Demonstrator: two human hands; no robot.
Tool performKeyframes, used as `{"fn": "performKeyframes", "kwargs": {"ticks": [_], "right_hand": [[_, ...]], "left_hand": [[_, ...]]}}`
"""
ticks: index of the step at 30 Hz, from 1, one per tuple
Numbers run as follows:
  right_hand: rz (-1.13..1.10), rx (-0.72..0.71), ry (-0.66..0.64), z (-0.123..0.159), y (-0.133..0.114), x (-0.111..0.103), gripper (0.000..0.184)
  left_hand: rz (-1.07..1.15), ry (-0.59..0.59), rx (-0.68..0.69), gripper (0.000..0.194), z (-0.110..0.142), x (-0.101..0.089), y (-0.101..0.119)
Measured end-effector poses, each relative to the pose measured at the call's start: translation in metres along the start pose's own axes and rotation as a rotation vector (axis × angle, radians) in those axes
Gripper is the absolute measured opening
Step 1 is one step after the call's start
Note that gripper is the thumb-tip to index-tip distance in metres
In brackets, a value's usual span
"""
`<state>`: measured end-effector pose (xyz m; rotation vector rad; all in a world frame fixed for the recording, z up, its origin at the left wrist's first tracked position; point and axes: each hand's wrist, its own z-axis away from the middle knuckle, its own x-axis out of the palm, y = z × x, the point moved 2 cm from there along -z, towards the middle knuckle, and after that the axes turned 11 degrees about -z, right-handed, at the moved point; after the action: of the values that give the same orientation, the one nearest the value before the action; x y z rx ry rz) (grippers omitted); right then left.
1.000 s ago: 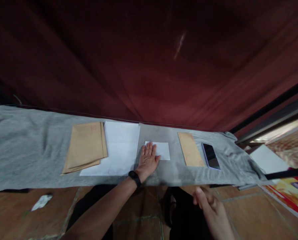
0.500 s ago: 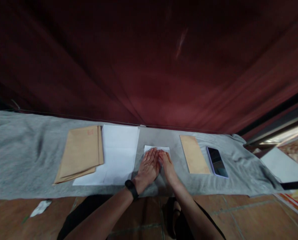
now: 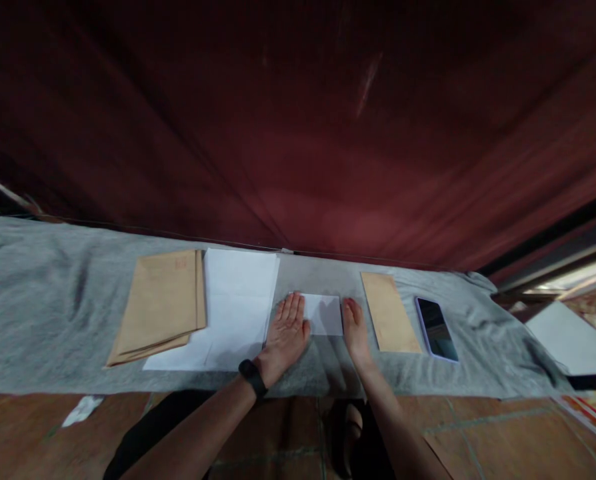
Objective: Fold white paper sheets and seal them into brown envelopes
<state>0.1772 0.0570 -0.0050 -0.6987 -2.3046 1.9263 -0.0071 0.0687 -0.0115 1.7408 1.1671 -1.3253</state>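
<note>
On the middle of the cloth-topped worktop (image 3: 38, 307), one small white paper (image 3: 324, 316) lies flat between two bare hands; the left hand (image 3: 287, 331) lies palm down on the left end of it, with the four long fingers straight and close together and the thumb stuck out to the side; the right hand (image 3: 355, 327) is just beside the right edge, with its fingers curled in a loose way; I cannot tell if they touch that edge or pinch it.

The step in hand looks to me like pressing the small white paper flat and neat; it may be a folded sheet, but a fold is hard to see; the next move, I think, calls for the left hand to press down so that nothing slides, and for a light touch from the right hand at the edge.

To the left is a big white paper (image 3: 241, 307), one sheet or more, I cannot tell; a pile of brown envelopes (image 3: 161, 300) lies partly on top of it, at least two, maybe three; to the right are one narrow brown piece (image 3: 391, 312), maybe an envelope, and one phone (image 3: 437, 330) near it; one black band (image 3: 253, 378) goes round the wrist of the left hand; one white scrap (image 3: 82, 410) lies on the tiled floor (image 3: 523, 437).
</note>
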Motion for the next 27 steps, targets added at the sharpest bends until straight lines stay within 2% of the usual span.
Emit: {"fn": "performKeyframes", "kwargs": {"ticks": [1,2,5,7,10,13,14,15,17,19,21,25,27], "right_hand": [[0.051,-0.017,0.006,0.010,-0.007,0.000,0.052],[0.178,-0.092,-0.053,0.022,-0.014,0.002,0.051],[0.468,-0.386,-0.426,0.072,-0.028,0.016,0.052],[0.578,-0.487,-0.507,0.103,-0.030,0.023,0.062],[0.645,-0.522,-0.515,0.128,-0.033,0.022,0.067],[0.536,-0.459,-0.614,0.118,-0.043,0.008,0.054],[0.472,-0.395,-0.685,0.109,-0.047,0.002,0.045],[0.412,-0.297,-0.703,0.098,-0.050,-0.005,0.036],[0.319,-0.109,-0.579,0.074,-0.053,-0.018,0.041],[0.302,-0.070,-0.407,0.054,-0.054,-0.024,0.045],[0.276,-0.088,-0.331,0.041,-0.051,-0.020,0.049],[0.151,-0.043,-0.383,0.031,-0.040,0.010,0.059],[0.123,-0.013,-0.401,0.029,-0.034,0.024,0.062]], "left_hand": [[-0.001,0.002,0.009,0.061,0.000,0.001,-0.001],[-0.003,0.003,0.020,0.060,0.001,0.001,-0.002],[-0.009,-0.005,0.045,0.058,0.002,0.005,-0.004],[-0.008,-0.014,0.049,0.058,0.003,0.006,-0.005],[-0.011,-0.019,0.044,0.059,0.003,0.004,-0.005],[-0.020,-0.029,0.034,0.058,0.002,0.000,-0.005],[-0.023,-0.034,0.030,0.058,0.001,-0.002,-0.004],[-0.024,-0.037,0.027,0.057,0.000,-0.005,-0.004],[-0.021,-0.034,0.021,0.057,-0.002,-0.010,-0.003],[-0.005,-0.009,0.022,0.057,-0.003,-0.014,0.001],[0.025,0.033,0.068,0.056,-0.004,-0.014,0.008],[0.079,0.077,0.273,0.058,0.001,0.005,0.030],[0.088,0.072,0.293,0.061,0.004,0.018,0.036]]}}
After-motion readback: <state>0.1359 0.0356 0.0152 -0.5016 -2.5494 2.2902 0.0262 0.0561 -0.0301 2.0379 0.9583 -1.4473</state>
